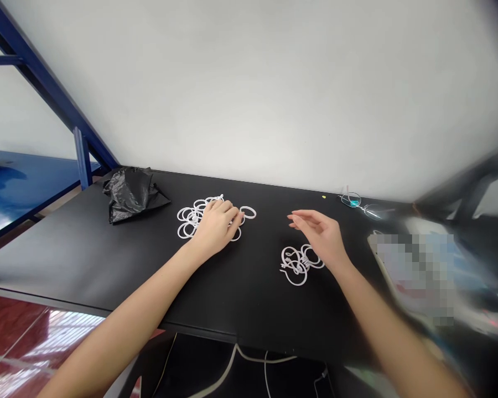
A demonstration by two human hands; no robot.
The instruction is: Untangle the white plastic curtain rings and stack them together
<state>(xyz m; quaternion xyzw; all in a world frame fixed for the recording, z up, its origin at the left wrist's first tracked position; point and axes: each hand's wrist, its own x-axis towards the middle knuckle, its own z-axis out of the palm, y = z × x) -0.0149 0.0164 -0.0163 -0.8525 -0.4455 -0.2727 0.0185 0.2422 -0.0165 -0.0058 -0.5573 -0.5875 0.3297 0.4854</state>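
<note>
A loose pile of white plastic rings [187, 214] lies on the black table. My left hand [219, 222] rests over this pile, palm down and fingers bent together onto the rings. One ring [249, 212] sticks out beside its thumb and index fingertips; the hand hides much of the pile. My right hand [320, 232] hovers above the table to the right, with thumb and fingers slightly apart and nothing visible between them. Just below it lies a smaller cluster of white rings [295, 266], some unclosed with small clasps; the wrist side of the hand partly covers its right edge.
A crumpled black plastic bag [130, 193] sits at the table's [216, 298] back left. Eyeglasses [351, 200] and a tiny yellow piece [323, 197] lie near the wall. A blurred pale packet [415, 276] occupies the right. Cables [226, 373] hang below the front edge.
</note>
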